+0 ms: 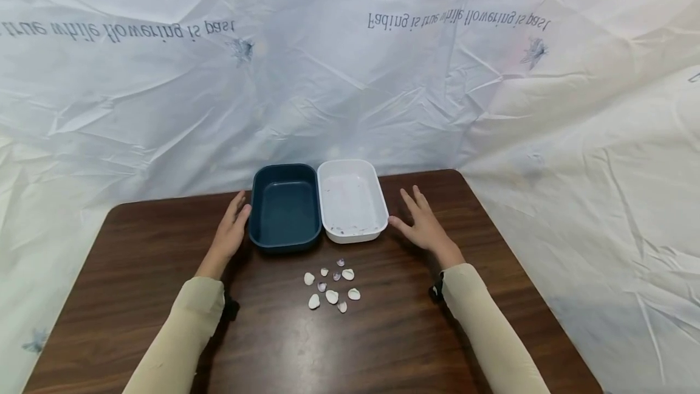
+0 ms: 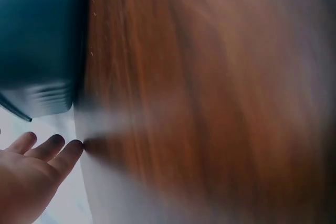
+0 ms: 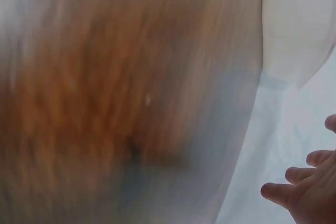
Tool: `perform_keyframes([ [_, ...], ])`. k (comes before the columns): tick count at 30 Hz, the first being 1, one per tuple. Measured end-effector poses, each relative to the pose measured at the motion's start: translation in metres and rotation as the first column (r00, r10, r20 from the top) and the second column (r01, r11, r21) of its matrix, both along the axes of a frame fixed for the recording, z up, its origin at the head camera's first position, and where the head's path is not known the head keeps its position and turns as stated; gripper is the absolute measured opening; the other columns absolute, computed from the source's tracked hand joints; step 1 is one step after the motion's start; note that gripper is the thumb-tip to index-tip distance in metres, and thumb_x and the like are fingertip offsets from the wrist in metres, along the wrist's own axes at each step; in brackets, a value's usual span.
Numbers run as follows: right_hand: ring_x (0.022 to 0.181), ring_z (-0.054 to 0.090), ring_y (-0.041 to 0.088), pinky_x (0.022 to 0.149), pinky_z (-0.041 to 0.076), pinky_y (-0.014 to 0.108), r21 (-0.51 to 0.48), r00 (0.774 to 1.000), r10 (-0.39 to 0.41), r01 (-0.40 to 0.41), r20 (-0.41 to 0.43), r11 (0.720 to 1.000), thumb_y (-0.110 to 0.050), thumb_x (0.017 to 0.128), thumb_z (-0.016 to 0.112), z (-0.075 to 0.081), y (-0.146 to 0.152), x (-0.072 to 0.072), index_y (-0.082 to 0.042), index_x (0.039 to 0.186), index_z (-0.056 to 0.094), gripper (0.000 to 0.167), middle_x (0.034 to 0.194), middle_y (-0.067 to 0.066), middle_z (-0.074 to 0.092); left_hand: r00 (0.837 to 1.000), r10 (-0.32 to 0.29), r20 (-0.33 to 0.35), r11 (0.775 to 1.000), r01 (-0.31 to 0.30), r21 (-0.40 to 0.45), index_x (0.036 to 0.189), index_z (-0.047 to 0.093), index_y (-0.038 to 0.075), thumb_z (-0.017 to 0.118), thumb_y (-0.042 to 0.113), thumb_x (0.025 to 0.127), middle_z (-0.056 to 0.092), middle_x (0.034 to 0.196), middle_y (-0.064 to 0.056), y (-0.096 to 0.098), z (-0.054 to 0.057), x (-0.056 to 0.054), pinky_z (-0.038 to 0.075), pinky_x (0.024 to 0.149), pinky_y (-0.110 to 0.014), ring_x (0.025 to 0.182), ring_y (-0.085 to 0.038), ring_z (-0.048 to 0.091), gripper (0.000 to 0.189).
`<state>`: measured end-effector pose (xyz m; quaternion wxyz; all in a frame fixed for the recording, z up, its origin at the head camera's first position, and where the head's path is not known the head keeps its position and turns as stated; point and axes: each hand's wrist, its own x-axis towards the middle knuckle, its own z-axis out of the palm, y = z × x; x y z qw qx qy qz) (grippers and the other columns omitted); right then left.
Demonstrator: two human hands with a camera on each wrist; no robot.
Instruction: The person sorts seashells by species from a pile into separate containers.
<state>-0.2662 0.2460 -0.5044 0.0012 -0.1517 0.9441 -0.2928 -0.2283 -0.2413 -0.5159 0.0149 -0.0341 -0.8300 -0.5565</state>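
A dark blue rectangular tray and a white one stand side by side at the back of the wooden table. Just left of the blue tray is my left hand, fingers extended and nothing held. My right hand is spread at the white tray's right side, thumb tip close to its rim. In front of the trays lie several small seashells, such as a white shell and a purplish one. The left wrist view shows my fingers beyond the blue tray's end; the right wrist view shows the white tray's wall.
The brown table has rounded back corners. A pale wrinkled cloth with printed lettering hangs right behind it and along the sides. Small dark specks dot the floor of the white tray. Each wrist wears a dark strap.
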Motion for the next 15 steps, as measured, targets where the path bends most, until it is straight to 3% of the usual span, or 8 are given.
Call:
perform_keyframes([
  [6, 0.158, 0.015, 0.047, 0.116, 0.03, 0.072, -0.057, 1.0, 0.009, -0.01, -0.013, 0.998, -0.059, 0.103, 0.06, -0.001, -0.007, 0.01, -0.019, 0.171, 0.02, 0.088, 0.177, 0.013, 0.0, 0.998, -0.034, 0.057, 0.998, 0.031, 0.051, 0.172, 0.004, 0.022, 0.032, 0.044, 0.116, 0.001, 0.177, -0.013, 0.009, -0.004, 0.001, 0.012, 0.124, -0.068, 0.161, -0.041, 0.004, 0.066],
  [10, 0.157, 0.023, 0.045, 0.116, 0.032, 0.069, -0.118, 0.986, 0.015, -0.035, -0.168, 0.992, -0.042, 0.103, 0.069, 0.004, -0.017, 0.017, -0.009, 0.163, 0.04, 0.075, 0.175, 0.017, 0.017, 0.996, -0.013, 0.086, 0.999, 0.009, 0.043, 0.172, 0.008, 0.029, 0.029, 0.051, 0.115, 0.001, 0.178, -0.005, 0.013, -0.007, 0.002, 0.012, 0.124, -0.068, 0.162, -0.038, 0.003, 0.064],
  [12, 0.152, 0.033, 0.045, 0.115, 0.035, 0.067, -0.149, 0.955, 0.022, -0.069, -0.294, 0.987, -0.031, 0.1, 0.075, 0.007, -0.024, 0.021, -0.003, 0.153, 0.054, 0.063, 0.168, 0.021, 0.032, 0.996, 0.004, 0.093, 0.999, -0.007, 0.035, 0.172, 0.01, 0.03, 0.027, 0.051, 0.115, 0.002, 0.178, -0.004, 0.014, -0.01, 0.002, 0.012, 0.124, -0.068, 0.162, -0.039, 0.005, 0.063],
  [15, 0.131, 0.055, 0.042, 0.104, 0.048, 0.058, -0.179, 0.884, 0.044, -0.143, -0.465, 0.973, -0.016, 0.094, 0.082, 0.012, -0.039, 0.028, 0.002, 0.132, 0.069, 0.044, 0.145, 0.024, 0.056, 0.996, 0.029, 0.082, 0.998, -0.033, 0.047, 0.172, 0.012, 0.028, 0.026, 0.044, 0.117, 0.004, 0.177, -0.005, 0.016, -0.014, 0.001, 0.012, 0.124, -0.067, 0.161, -0.038, 0.005, 0.059],
])
